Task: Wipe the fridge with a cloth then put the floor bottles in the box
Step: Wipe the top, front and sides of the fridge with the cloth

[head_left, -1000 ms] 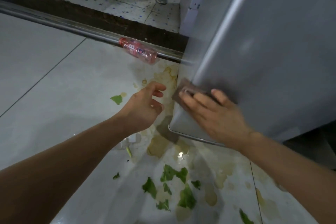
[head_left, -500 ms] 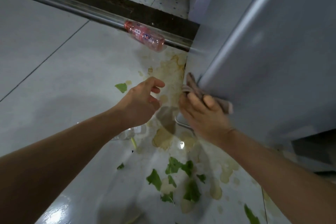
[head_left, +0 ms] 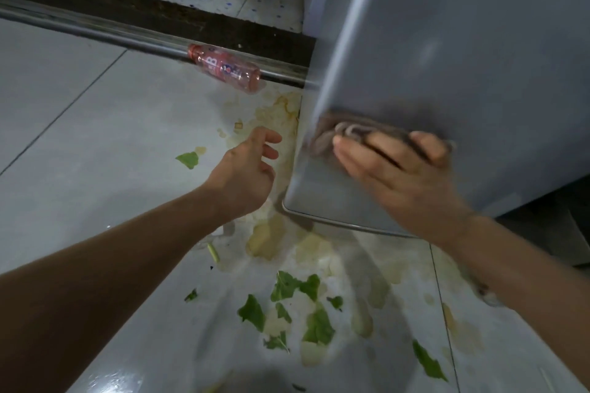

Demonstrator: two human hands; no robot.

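Wiping is the step in hand: the right hand (head_left: 399, 169) presses a brownish cloth (head_left: 332, 134) flat against the lower front of the grey fridge (head_left: 463, 57), near its bottom left corner, fingers straight over the bunched fabric rather than curled round it. The left hand (head_left: 245, 175) hovers beside the fridge edge with loosely bent fingers, its grip holding nothing. A pink bottle (head_left: 225, 68) lies on its side on the floor (head_left: 79, 137), against the metal door rail (head_left: 95, 32), well apart from both hands. No box is in view. Next, probably, the cloth needs sweeping across the remaining door surface before the bottle is fetched.
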